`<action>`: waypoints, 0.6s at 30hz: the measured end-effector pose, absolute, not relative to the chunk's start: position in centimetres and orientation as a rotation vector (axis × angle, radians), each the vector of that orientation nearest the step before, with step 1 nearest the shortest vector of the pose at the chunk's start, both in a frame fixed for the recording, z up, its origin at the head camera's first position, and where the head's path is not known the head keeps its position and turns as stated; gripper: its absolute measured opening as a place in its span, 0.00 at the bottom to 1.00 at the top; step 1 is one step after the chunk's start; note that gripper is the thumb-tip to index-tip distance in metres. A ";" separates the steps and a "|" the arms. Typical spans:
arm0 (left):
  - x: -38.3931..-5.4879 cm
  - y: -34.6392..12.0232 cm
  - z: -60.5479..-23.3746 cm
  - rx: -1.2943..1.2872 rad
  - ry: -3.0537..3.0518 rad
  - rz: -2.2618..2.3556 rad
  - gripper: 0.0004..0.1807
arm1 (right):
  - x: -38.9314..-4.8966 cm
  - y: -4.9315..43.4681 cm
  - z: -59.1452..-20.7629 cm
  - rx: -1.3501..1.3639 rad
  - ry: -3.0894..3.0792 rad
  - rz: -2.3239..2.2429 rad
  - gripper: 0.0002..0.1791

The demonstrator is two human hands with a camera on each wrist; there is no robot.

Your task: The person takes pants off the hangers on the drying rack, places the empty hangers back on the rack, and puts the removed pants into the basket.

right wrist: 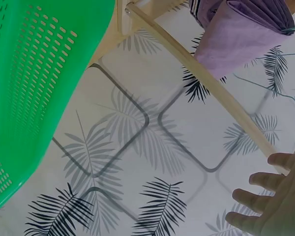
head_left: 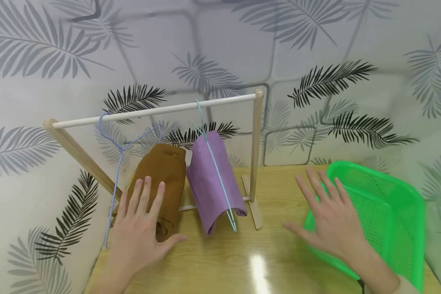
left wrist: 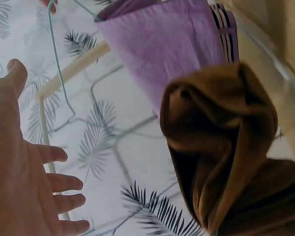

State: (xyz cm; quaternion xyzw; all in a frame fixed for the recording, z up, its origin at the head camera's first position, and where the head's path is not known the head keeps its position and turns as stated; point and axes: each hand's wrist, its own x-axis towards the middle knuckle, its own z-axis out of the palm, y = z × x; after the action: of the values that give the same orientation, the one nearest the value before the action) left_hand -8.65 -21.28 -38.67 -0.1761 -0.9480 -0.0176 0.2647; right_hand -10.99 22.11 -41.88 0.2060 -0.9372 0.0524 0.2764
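My left hand [head_left: 137, 232] is spread with straight fingers, palm down, overlapping the lower part of a folded brown cloth [head_left: 170, 167] in the head view. The brown cloth hangs at a blue-violet wire hanger [head_left: 122, 150] hooked on the rack's white rod [head_left: 154, 110]. To its right, a folded purple cloth [head_left: 206, 175] drapes over a teal hanger on the same rod. In the left wrist view the left hand [left wrist: 14, 167] has nothing in its fingers. My right hand [head_left: 336, 224], also spread and holding nothing, hovers over the left side of a green plastic basket [head_left: 408, 204].
The small rack has wooden posts [head_left: 256, 151] and a wooden foot [head_left: 256, 212] on the light wood table [head_left: 279, 261]. Behind stands a wall covering [head_left: 228, 49] with a leaf pattern. The perforated basket takes up the table's right side.
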 end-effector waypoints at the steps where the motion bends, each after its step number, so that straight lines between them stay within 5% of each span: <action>1: -8.7 -21.6 -38.4 -0.471 -2.554 -0.054 0.67 | -11.3 22.0 -41.8 0.555 -2.514 0.142 0.61; 18: -10.4 -28.0 -36.4 -0.357 -2.419 -0.055 0.65 | -15.2 20.3 -41.3 0.574 -2.431 0.193 0.59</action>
State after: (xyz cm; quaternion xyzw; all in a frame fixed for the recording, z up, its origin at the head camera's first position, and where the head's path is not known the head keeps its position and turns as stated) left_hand -10.35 -28.01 -36.40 -0.1371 -0.9298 -0.0213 0.3409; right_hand -15.19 20.33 -41.32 0.2175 -0.9217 0.0730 0.3128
